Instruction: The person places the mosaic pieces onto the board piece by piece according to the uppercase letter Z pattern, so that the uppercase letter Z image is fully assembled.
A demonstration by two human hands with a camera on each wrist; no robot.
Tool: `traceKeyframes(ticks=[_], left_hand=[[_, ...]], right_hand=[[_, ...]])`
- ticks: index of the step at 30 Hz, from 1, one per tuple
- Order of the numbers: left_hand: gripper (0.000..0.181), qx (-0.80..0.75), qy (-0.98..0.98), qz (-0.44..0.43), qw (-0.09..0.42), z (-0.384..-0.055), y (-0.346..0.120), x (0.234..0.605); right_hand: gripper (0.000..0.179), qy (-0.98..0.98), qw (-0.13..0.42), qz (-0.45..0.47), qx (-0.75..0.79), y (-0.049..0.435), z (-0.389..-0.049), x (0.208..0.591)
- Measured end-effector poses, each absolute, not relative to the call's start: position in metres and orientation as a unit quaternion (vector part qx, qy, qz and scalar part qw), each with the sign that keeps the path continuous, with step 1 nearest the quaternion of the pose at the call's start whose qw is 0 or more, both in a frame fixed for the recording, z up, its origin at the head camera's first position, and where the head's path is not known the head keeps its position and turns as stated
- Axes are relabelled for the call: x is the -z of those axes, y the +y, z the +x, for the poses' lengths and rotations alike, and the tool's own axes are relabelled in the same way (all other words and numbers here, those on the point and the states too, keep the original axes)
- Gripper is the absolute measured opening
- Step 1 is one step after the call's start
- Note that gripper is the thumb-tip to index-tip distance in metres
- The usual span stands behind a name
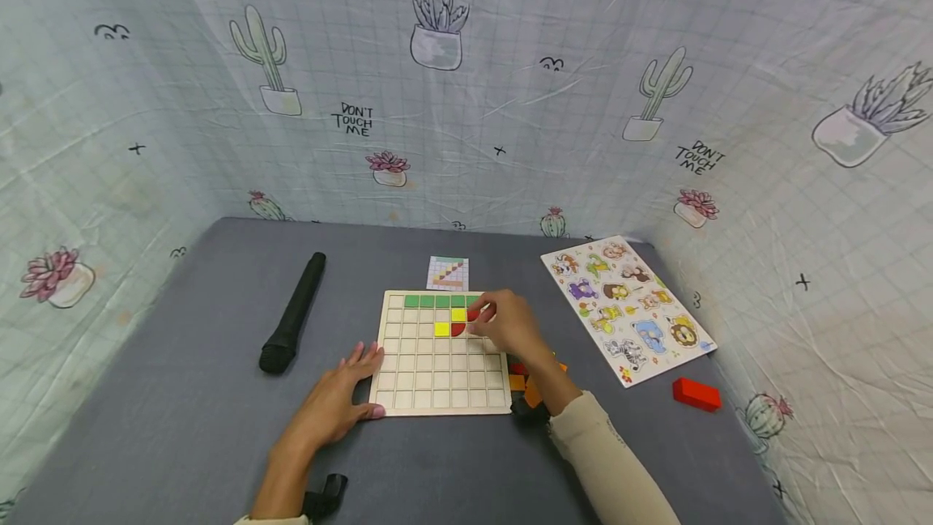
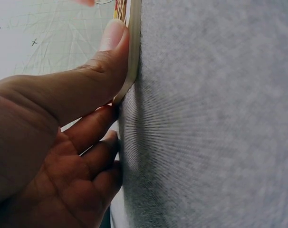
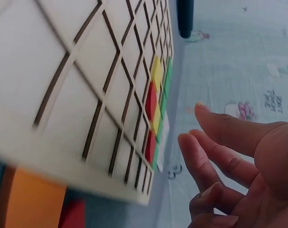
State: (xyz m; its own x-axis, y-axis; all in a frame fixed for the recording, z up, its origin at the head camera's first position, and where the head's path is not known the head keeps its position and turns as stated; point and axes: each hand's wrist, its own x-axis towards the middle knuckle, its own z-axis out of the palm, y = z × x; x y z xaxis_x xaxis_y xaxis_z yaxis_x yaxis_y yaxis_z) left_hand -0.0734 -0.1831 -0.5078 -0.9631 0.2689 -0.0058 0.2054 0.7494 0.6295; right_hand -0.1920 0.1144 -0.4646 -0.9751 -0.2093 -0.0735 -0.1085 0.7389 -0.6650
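Note:
A wooden grid board (image 1: pixel 437 383) lies on the grey table. Green tiles (image 1: pixel 437 301) line its far row, with yellow squares (image 1: pixel 442 329) and red pieces with a curved side (image 1: pixel 457 330) set in the cells just nearer. My left hand (image 1: pixel 335 395) rests at the board's left edge, fingers spread; in the left wrist view its thumb (image 2: pixel 114 35) lies along the rim. Over the board's far right corner is my right hand (image 1: pixel 513 326), beside a red piece. The right wrist view shows its thumb and fingers (image 3: pixel 194 147) apart, with nothing between them.
A small pattern card (image 1: pixel 448 274) lies behind the board. Orange and red blocks (image 1: pixel 517 382) are heaped at its right, partly under my right forearm. A black microphone (image 1: pixel 295 314) lies left, an animal picture board (image 1: pixel 627 306) and a red block (image 1: pixel 696 394) right.

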Motion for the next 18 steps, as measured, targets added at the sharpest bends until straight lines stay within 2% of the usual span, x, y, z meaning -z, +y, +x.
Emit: traceKeyframes(ticks=[11, 18], left_hand=[[0.092, -0.325, 0.935, 0.13, 0.045, -0.075, -0.183, 0.51], [0.093, -0.325, 0.936, 0.128, 0.047, -0.075, -0.184, 0.509]], right_hand=[[0.025, 0.951, 0.064, -0.039, 0.299, 0.16, -0.17, 0.465], [0.023, 0.961, 0.091, -0.031, 0.258, 0.18, -0.155, 0.468]])
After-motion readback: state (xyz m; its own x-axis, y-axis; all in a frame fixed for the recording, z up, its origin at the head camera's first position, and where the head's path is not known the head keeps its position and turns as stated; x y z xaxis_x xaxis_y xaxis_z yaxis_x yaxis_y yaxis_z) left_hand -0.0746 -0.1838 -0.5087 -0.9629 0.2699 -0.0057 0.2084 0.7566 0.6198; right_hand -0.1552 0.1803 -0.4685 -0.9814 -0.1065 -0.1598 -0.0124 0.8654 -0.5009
